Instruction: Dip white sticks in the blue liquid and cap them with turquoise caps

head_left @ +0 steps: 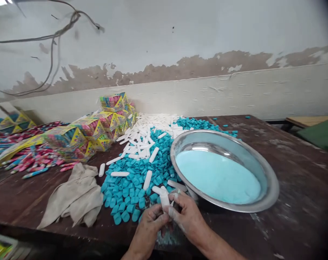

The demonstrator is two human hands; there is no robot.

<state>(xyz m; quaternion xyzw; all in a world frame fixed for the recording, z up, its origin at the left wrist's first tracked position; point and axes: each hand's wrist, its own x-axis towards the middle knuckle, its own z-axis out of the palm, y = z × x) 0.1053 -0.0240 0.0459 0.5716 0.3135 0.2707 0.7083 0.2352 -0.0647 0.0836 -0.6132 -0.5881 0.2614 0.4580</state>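
both hands are meeting at the near edge of the surface, fingers pinched around one white tube. left hand is closing on the lower end of the tube, right hand is gripping it from the side, with powder showing on its fingers. the tube is standing roughly upright between the fingertips, just in front of the caps, a blue pile spreading over the middle of the surface. more white tubes are lying on and behind the pile. a steel bowl is sitting just right of the hands, holding pale blue powder.

judging by the grip, the step looks like fitting or filling the tube by hand. doing it well probably means keeping the tube upright so nothing spills, holding it low with the left and working the top with the right, and staying near the bowl. cannot tell whether a cap is already on, since the fingers are covering the lower end.

a beige cloth is lying crumpled left of the pile. colourful boxes are stacked behind it, and loose pink and blue sticks are scattered at far left.
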